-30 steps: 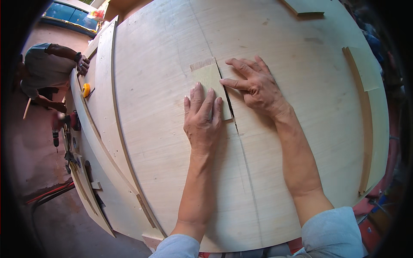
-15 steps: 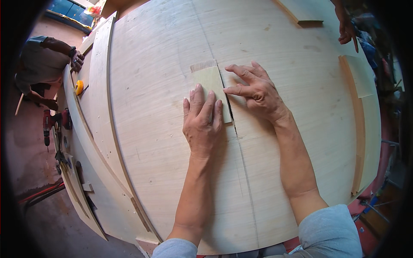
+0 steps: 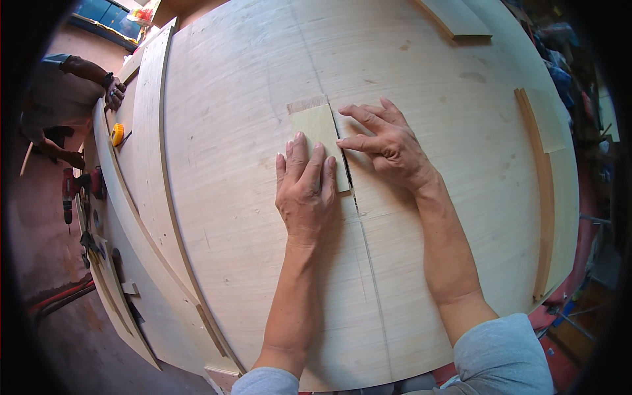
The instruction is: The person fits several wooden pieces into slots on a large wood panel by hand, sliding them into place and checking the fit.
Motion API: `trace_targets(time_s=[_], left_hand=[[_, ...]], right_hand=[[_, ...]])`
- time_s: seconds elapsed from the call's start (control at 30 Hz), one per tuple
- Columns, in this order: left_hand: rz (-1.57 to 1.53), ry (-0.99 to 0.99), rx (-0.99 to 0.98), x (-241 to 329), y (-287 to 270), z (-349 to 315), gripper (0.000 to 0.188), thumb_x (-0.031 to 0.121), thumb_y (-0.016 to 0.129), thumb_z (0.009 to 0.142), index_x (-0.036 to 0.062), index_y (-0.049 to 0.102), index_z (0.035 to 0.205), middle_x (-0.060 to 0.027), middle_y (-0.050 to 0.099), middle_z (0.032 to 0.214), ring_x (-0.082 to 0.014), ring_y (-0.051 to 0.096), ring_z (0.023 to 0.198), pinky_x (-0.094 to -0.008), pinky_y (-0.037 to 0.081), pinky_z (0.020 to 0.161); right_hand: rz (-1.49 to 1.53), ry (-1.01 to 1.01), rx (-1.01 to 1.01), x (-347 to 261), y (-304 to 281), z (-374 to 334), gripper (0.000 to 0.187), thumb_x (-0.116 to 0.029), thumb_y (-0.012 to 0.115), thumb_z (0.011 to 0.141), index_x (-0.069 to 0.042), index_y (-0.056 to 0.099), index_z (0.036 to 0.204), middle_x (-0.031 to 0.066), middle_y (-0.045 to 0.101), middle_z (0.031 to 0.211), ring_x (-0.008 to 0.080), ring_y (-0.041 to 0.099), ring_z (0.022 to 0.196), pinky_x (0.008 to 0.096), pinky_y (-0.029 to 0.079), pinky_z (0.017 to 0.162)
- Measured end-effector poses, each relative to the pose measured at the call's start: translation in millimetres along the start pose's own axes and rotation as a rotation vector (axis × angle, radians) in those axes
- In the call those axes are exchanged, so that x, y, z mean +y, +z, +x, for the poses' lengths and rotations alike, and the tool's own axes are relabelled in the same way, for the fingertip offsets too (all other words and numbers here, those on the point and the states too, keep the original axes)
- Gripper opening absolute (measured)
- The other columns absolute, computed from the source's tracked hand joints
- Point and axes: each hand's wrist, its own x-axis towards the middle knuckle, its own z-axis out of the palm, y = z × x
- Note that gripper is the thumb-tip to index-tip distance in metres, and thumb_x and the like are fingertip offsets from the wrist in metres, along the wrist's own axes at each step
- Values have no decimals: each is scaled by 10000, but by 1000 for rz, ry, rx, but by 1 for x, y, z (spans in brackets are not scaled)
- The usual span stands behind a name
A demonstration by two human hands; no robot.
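Note:
A small, thin rectangular wood piece (image 3: 314, 120) lies on a large pale plywood sheet (image 3: 243, 263). My left hand (image 3: 304, 191) rests on it palm down, fingers stretched out and pressing its lower half. A rough rectangular patch (image 3: 306, 103) shows just past the piece's far end. Along the piece's right edge runs a narrow dark slot (image 3: 349, 176), in line with a pencil line on the sheet. My right hand (image 3: 395, 146) is open on the right side, fingers apart, one fingertip at or very near that edge. Nothing shows in its grasp.
Long wood strips (image 3: 153, 138) run along the left, with a yellow tape measure (image 3: 118, 134) and a red-black cordless drill (image 3: 71, 191) beyond. Another person's hand (image 3: 115, 93) is at far left. Wood boards lie at the right (image 3: 545, 178) and far right corner (image 3: 454, 20).
The view has shifted slightly. Both my hands keep nearly the same pose at the wood piece. Another person's hand at the upper right has gone out of view.

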Motion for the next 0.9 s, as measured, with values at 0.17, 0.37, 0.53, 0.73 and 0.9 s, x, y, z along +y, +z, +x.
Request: trace_targets(time_s=[0.17,0.37,0.53,0.73,0.9], left_hand=[[-9,-31,-5,1,-3,1,293,239,753,970,94,769,1225,-186,631,1450,-363,600,1357,-504,424,1176],[-66,-78,19,0,-7,2,350,240,752,975,87,734,1289,-183,600,1493,-361,568,1395,-520,374,1212],[-42,-119,135,-12,-10,2,401,239,765,959,61,703,1314,-198,606,1480,-379,525,1433,-533,314,1247],[-79,-191,60,-9,-10,-2,393,230,790,925,62,715,1272,-204,628,1448,-379,508,1447,-560,264,1263],[-131,-162,69,-4,-10,-2,354,213,815,875,60,723,1181,-238,636,1417,-389,536,1418,-573,261,1262]], right_hand=[[392,106,188,6,-7,1,342,97,629,874,-141,840,999,53,738,1294,205,651,1209,353,484,1085],[675,353,379,6,-9,-2,205,18,651,1000,-20,784,1151,38,757,1116,100,669,1017,245,533,916],[728,529,479,4,-12,-5,197,-28,705,978,-6,785,1157,27,732,927,97,647,891,244,504,795],[700,539,463,2,-9,-1,223,3,698,945,30,777,1152,42,708,882,114,619,827,254,477,764],[625,520,451,2,-5,-1,256,7,698,909,57,770,1149,55,700,867,133,607,812,273,475,776]])
